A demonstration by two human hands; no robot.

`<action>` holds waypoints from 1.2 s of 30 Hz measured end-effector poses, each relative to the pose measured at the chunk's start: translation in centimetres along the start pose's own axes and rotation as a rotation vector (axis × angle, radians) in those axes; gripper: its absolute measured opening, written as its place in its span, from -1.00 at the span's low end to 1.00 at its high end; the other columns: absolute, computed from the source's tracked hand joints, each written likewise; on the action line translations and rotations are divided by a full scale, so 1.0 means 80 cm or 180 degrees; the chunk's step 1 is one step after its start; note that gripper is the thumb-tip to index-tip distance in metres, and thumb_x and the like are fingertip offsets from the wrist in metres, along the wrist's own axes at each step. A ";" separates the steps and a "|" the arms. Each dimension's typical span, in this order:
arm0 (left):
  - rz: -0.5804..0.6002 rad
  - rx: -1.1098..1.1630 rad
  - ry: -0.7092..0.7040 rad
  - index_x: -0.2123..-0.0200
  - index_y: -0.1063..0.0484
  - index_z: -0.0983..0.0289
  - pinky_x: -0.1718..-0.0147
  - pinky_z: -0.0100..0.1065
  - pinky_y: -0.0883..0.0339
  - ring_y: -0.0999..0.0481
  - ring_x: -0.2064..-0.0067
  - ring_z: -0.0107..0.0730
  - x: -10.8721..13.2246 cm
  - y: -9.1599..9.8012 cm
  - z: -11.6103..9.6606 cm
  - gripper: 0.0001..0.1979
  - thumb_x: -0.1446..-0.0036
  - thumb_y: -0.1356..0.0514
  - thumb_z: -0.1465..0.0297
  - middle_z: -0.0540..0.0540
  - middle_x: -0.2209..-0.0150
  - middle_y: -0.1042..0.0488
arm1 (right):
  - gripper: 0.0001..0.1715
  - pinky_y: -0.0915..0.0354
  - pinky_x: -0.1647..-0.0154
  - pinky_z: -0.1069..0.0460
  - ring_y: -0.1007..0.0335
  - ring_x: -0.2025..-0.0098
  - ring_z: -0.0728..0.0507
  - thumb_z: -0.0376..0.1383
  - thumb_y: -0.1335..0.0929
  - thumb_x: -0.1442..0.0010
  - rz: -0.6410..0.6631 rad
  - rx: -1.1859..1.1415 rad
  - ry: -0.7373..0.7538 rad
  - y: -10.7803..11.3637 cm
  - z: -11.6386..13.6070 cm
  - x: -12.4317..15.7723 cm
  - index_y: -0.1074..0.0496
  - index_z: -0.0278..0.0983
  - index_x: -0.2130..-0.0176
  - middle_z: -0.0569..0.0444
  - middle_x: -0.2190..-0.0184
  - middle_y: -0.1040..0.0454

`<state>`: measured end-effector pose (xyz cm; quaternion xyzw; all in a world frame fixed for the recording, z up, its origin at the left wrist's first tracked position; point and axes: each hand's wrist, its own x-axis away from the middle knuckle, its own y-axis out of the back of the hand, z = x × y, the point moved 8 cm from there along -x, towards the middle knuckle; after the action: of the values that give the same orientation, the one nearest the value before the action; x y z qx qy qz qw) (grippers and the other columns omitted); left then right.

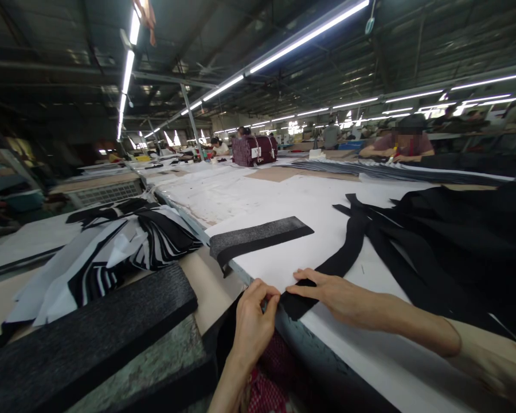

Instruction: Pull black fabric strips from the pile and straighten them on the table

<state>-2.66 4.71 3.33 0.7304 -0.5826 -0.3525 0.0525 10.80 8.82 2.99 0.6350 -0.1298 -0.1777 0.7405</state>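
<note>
A long black fabric strip curves over the white tabletop and hangs a little past its near edge. My right hand lies on this strip, fingers stretched out and apart, pressing it to the table. Just left of it, my left hand is closed in a pinch at the strip's corner by the table edge; the small bit between the fingertips is mostly hidden. Behind both hands lies a stack of short dark grey and black strips, its left end bending down over the edge.
Black fabric pieces are heaped on the right. Black and white layered pieces lie on a lower surface at left, near a long dark pile. A maroon bundle sits farther back. Across the table a person works.
</note>
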 end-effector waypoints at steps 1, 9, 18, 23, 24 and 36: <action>-0.0005 -0.0123 -0.0107 0.45 -0.38 0.26 0.34 -0.38 -0.16 -0.32 0.36 -0.40 0.001 0.000 -0.003 -0.84 -0.13 -0.06 0.50 0.01 0.44 -0.32 | -0.06 -0.20 -0.07 -0.05 -0.09 -0.15 -0.17 -0.69 -0.10 0.10 0.0008 -0.0001 0.0001 0.001 0.000 0.000 -0.08 -0.14 -0.21 -0.09 -0.14 -0.06; -0.0249 -0.0774 -0.0783 0.37 -0.38 0.25 0.30 -0.29 -0.13 -0.33 0.32 -0.34 0.011 -0.003 -0.007 -0.79 -0.21 0.02 0.48 0.06 0.40 -0.39 | -0.04 -0.32 0.19 0.02 -0.34 0.16 -0.09 -0.68 -0.11 0.09 0.0095 0.0170 -0.0046 0.004 0.004 -0.004 -0.06 -0.06 -0.21 -0.10 -0.09 -0.09; -0.0725 0.0364 -0.0227 0.36 -0.37 0.26 0.25 -0.36 -0.24 -0.37 0.26 -0.37 0.020 0.038 0.036 -0.83 -0.22 -0.01 0.39 0.07 0.35 -0.38 | -0.06 -0.29 0.44 0.07 -0.29 0.16 -0.22 -0.65 -0.17 0.07 0.0270 0.0356 -0.0147 0.008 0.035 -0.021 -0.15 0.12 -0.15 -0.07 0.19 -0.21; -0.0694 0.0142 -0.0328 0.31 -0.40 0.26 0.21 -0.31 -0.25 -0.37 0.22 -0.33 0.010 0.041 0.031 -0.81 -0.22 0.00 0.39 0.09 0.32 -0.40 | -0.10 -0.27 0.06 -0.16 0.02 -0.20 -0.33 -0.63 -0.14 -0.04 0.0120 0.0017 -0.0003 0.007 0.030 -0.005 -0.03 0.09 -0.21 -0.10 -0.12 -0.10; -0.0641 0.0083 -0.0380 0.28 -0.41 0.25 0.19 -0.29 -0.26 -0.37 0.20 -0.31 0.005 0.037 0.026 -0.80 -0.22 0.01 0.39 0.10 0.30 -0.41 | -0.17 -0.22 -0.02 -0.17 0.06 -0.23 -0.30 -0.59 -0.14 -0.09 0.0079 -0.0083 0.0060 0.012 0.031 0.001 0.00 0.03 -0.23 -0.09 -0.16 -0.07; -0.0475 -0.0845 -0.0776 0.28 -0.44 0.25 0.17 -0.20 -0.28 -0.38 0.20 -0.26 -0.046 0.016 -0.004 -0.78 -0.19 0.01 0.44 0.12 0.29 -0.45 | -0.38 0.04 -0.16 -0.33 0.16 -0.26 -0.38 -0.09 -0.09 -0.29 -0.0769 0.0244 -0.1425 0.023 -0.073 0.040 -0.12 -0.38 -0.20 -0.27 -0.23 0.00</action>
<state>-3.78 7.50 5.88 0.7102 -0.4774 -0.5149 0.0512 16.33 12.88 3.77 0.6184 -0.2204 -0.3959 0.6421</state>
